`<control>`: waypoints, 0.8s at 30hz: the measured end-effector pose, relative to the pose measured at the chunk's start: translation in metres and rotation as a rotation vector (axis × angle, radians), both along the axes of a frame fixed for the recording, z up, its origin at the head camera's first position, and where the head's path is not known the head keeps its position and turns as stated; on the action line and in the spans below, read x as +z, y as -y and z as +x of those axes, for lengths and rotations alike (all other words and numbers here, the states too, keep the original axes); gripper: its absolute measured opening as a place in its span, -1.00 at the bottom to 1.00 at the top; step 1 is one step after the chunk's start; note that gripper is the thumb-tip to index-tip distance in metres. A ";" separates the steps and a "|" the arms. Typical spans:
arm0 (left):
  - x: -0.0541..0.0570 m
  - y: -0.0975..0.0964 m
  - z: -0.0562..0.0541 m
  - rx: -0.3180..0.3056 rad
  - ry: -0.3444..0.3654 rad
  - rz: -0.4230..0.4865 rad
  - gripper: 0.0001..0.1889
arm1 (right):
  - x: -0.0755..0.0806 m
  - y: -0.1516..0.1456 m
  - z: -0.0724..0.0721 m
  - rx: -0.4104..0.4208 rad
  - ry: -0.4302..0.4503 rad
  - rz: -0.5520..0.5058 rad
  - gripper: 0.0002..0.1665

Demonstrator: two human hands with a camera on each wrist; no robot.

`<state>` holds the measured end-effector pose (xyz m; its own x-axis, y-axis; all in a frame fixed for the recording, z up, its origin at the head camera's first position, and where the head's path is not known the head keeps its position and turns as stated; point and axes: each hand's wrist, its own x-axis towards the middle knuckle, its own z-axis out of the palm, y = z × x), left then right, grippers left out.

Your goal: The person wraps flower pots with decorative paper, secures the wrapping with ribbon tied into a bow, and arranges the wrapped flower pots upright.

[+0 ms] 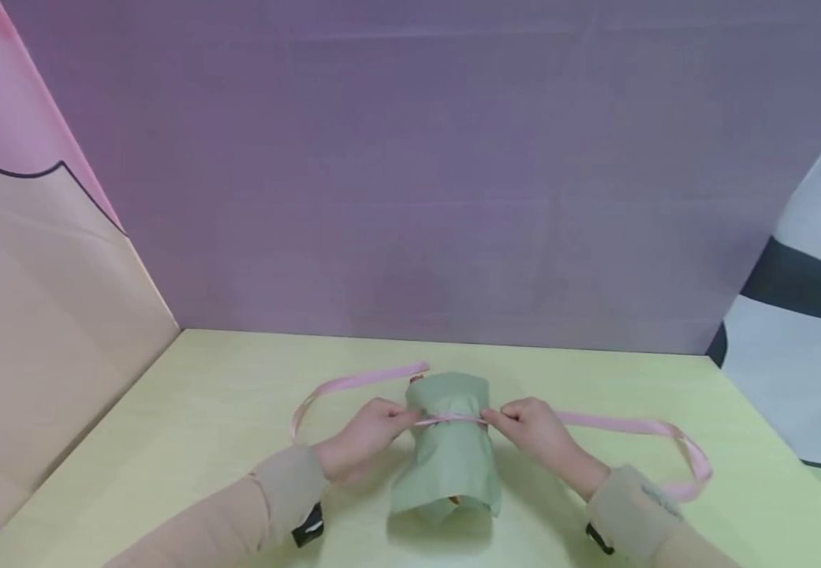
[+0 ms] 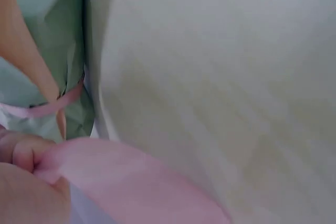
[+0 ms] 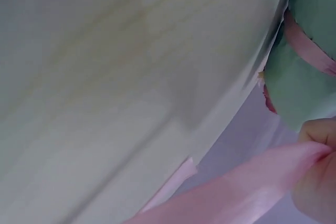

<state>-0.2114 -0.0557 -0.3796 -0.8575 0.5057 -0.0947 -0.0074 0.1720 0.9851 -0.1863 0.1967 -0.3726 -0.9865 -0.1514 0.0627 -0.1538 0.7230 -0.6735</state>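
A bundle wrapped in pale green paper [image 1: 453, 469] lies on the table, cinched round its middle by a pink ribbon [image 1: 453, 417]. Bits of something reddish-brown peek out at its ends. At the bundle's left side my left hand [image 1: 363, 436] grips the ribbon; the left wrist view shows the ribbon's tail [image 2: 131, 177] coming out of the curled fingers. My right hand [image 1: 541, 434] grips the ribbon on the other side, and its tail [image 3: 247, 184] runs from that fist in the right wrist view. Both hands are close beside the bundle.
The left tail [image 1: 342, 383] curves over the table behind my left hand, its end near the bundle's far edge. Another tail loops [image 1: 694, 454] to the right of my right hand. A purple panel [image 1: 445, 189] stands at the back of the pale yellow table [image 1: 240, 379], with printed panels at both sides.
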 end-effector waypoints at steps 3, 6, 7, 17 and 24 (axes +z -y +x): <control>0.000 0.003 -0.003 -0.014 0.058 0.006 -0.58 | 0.002 0.000 0.000 0.017 -0.015 0.006 -0.39; 0.002 0.005 -0.008 -0.014 0.062 -0.019 -0.55 | 0.004 0.000 0.000 0.021 -0.009 0.007 -0.39; 0.003 0.006 -0.009 -0.018 0.065 -0.027 -0.55 | 0.005 0.001 0.001 0.018 -0.004 0.008 -0.39; 0.016 0.031 -0.028 -0.247 -0.123 -0.283 -0.64 | 0.006 0.001 0.000 0.000 -0.005 0.035 -0.41; 0.020 0.036 -0.031 -0.341 -0.195 -0.404 -0.71 | 0.004 0.003 -0.001 0.003 -0.005 0.047 -0.41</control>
<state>-0.2428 -0.0921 -0.3595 -0.6726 0.7140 -0.1945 0.2906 0.4966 0.8179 -0.1873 0.1940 -0.3684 -0.9857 -0.1574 0.0606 -0.1596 0.7531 -0.6382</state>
